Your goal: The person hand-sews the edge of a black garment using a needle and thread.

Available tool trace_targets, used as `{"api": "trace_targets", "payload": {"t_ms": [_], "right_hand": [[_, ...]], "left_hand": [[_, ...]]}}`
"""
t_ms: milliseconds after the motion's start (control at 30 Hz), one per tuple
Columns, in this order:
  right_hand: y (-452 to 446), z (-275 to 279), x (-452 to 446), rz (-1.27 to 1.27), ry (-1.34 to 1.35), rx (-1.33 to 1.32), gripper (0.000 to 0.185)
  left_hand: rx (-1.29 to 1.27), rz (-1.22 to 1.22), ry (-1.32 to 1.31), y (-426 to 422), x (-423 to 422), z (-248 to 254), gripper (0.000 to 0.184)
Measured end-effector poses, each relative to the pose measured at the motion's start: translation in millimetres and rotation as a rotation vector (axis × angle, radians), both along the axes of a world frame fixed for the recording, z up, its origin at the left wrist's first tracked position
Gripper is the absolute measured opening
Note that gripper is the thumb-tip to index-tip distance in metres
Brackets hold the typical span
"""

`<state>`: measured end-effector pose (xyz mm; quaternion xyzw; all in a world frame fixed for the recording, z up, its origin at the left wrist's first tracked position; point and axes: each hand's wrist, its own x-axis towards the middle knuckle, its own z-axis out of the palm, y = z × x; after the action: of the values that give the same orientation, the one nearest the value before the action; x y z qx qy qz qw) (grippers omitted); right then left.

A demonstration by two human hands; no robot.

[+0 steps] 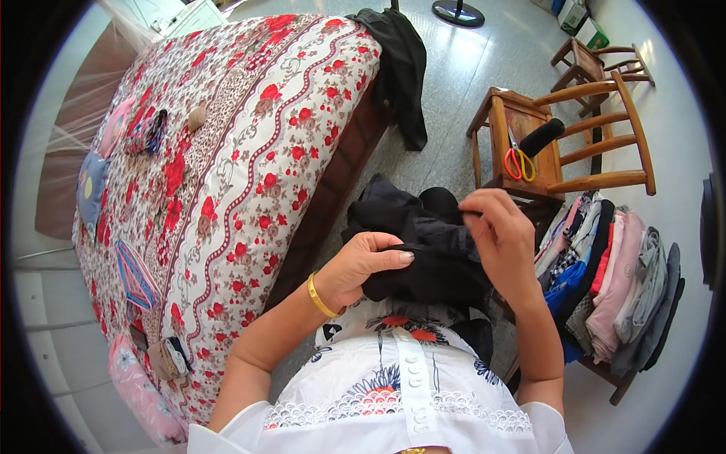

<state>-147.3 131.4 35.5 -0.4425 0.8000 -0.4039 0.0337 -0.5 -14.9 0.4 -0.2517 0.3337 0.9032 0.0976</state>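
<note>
A black garment (pixel 431 281) lies bunched over my lap, with its folds spreading towards the floor. My left hand (pixel 367 265) pinches an edge of this cloth between thumb and fingers; a gold bangle circles that wrist. To the right, my right hand (pixel 497 221) is raised over the garment with its fingertips drawn together. Whatever those fingertips hold, if anything, is too small to make out. Scissors (pixel 519 163) with red and yellow handles rest on a wooden chair (pixel 522 113), beside a black spool of thread (pixel 543 137).
Left of me is a bed with a floral sheet (pixel 249 181), and dark trousers (pixel 401 76) hang over its corner. Folded clothes (pixel 616 280) are stacked on a low wooden seat at my right. A second chair (pixel 590 72) and a round black base (pixel 458 12) stand farther off.
</note>
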Motion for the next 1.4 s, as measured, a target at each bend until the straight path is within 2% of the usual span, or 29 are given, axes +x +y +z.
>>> {"api": "trace_targets", "payload": {"t_ms": [67, 167, 333, 400, 433, 500, 567, 633, 700, 767, 833, 900, 933, 1100, 1167, 1200, 1233, 1300, 1333, 1400], "right_hand": [[2.3, 8.5, 11.7, 0.178, -0.108, -0.071, 0.016], [-1.7, -3.7, 28.9, 0.33, 0.023, -0.105, 0.016], [0.9, -7.4, 34.4, 0.364, 0.12, -0.19, 0.01], [6.5, -5.4, 35.3, 0.37, 0.015, -0.506, 0.009], [13.8, 3.7, 37.3, 0.371, 0.014, -0.503, 0.009], [32.3, 35.0, 38.0, 0.306, -1.025, -0.64, 0.016], [46.8, 50.9, 26.0, 0.434, -1.265, -0.839, 0.017], [69.0, 63.9, 14.1, 0.293, -1.116, -0.979, 0.015], [119.1, 71.9, -4.2, -0.028, -1.021, -1.026, 0.015], [147.9, 91.3, -13.1, 0.062, -0.847, -0.892, 0.015], [181.5, 102.8, -20.0, -0.044, -0.676, -0.97, 0.017], [212.9, 117.8, -21.5, -0.123, -0.618, -1.043, 0.016], [220.9, 125.1, -19.4, -0.314, -0.467, -1.051, 0.014], [322.4, 148.5, -32.1, -0.124, -0.61, -1.078, 0.007], [330.1, 156.9, -33.3, -0.61, -0.297, -1.024, 0.017], [304.9, 162.2, -27.0, -1.119, 0.043, -0.686, 0.028], [322.1, 160.4, -30.2, -1.112, 0.041, -0.687, 0.028], [405.7, 153.4, -40.4, -0.996, 0.602, 0.051, 0.032], [448.6, 159.0, -46.3, -0.914, 0.634, 0.192, 0.03], [453.2, 167.4, -48.0, -1.031, 0.649, 0.126, 0.028]], "left_hand": [[-0.009, 0.011, -0.018, 0.9, -1.1, -2.2, 0.01], [-0.115, -0.012, 0.011, 3.4, -4.1, -6.4, 0.007], [-0.234, -0.068, 0.07, 4.0, -4.2, -0.3, 0.008], [-0.263, -0.062, 0.063, 3.2, -4.3, 3.0, 0.008], [-0.29, -0.053, 0.058, 3.1, -4.0, 3.2, 0.008], [-0.273, -0.038, 0.038, 0.8, -2.1, -1.6, 0.008], [-0.253, -0.032, 0.021, -3.2, -0.4, -5.5, 0.008], [-0.254, -0.03, 0.013, -8.8, 3.2, -7.5, 0.008], [-0.25, -0.033, 0.008, -14.3, 5.9, -8.1, 0.008], [-0.244, -0.038, 0.003, -19.4, 8.4, -9.9, 0.008], [-0.254, -0.042, 0.002, -23.8, 10.1, -15.0, 0.008], [-0.252, -0.042, 0.002, -28.0, 11.7, -19.5, 0.007], [-0.254, -0.038, 0.002, -30.1, 12.3, -21.7, 0.007], [-0.144, -0.029, -0.025, -40.1, 15.1, -29.3, 0.008], [-0.108, -0.013, -0.031, -42.9, 15.9, -32.0, 0.007], [-0.106, -0.008, -0.037, -44.3, 16.6, -34.1, 0.007], [-0.105, -0.003, -0.044, -46.0, 17.6, -35.8, 0.007], [-0.108, 0.004, -0.057, -48.7, 18.9, -38.3, 0.007], [-0.109, 0.003, -0.068, -49.8, 19.4, -39.4, 0.006], [-0.093, 0.009, -0.075, -52.2, 20.5, -41.3, 0.006]]}}
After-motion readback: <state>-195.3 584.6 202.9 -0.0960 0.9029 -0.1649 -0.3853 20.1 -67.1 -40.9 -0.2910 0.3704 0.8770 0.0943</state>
